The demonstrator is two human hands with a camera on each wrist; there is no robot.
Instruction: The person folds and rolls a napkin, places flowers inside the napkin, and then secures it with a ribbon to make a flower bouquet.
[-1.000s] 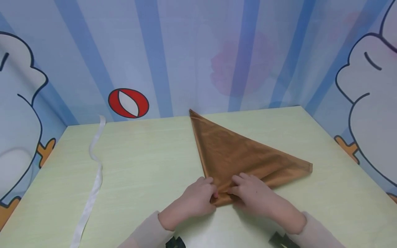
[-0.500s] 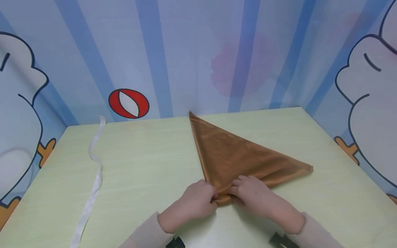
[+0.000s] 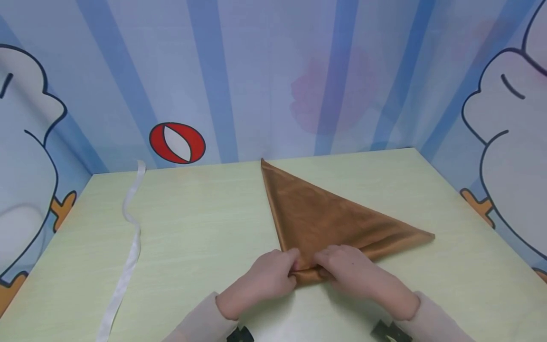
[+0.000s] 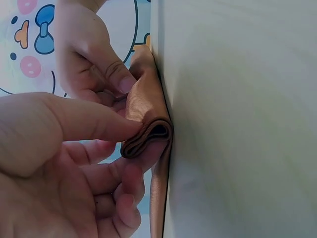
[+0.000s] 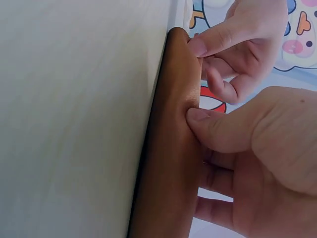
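Note:
A shiny brown cloth (image 3: 316,213) lies as a triangle, its near edge rolled over in layers. My left hand (image 3: 273,273) pinches the left end of that roll between thumb and fingers. Close beside it, my right hand (image 3: 359,273) pinches the same roll, thumb on the near side. From the left wrist, the coiled cloth end (image 4: 148,106) shows several layers between thumb and fingertips. The right wrist view shows the smooth outer face of the roll (image 5: 171,148) pressed by the right thumb. In the head view the hands hide part of the near edge.
A wavy white ribbon (image 3: 134,242) runs along the left of the pale table (image 3: 205,213). Blue striped walls (image 3: 265,71) with printed cartoon figures enclose the table's back and sides. Dark wrist devices (image 3: 240,334) show at the bottom edge.
The cloth's far corner has slid slightly toward me, and its right tip has shifted a little right and down. The left fingers have rolled the near edge slightly; both hands keep their places.

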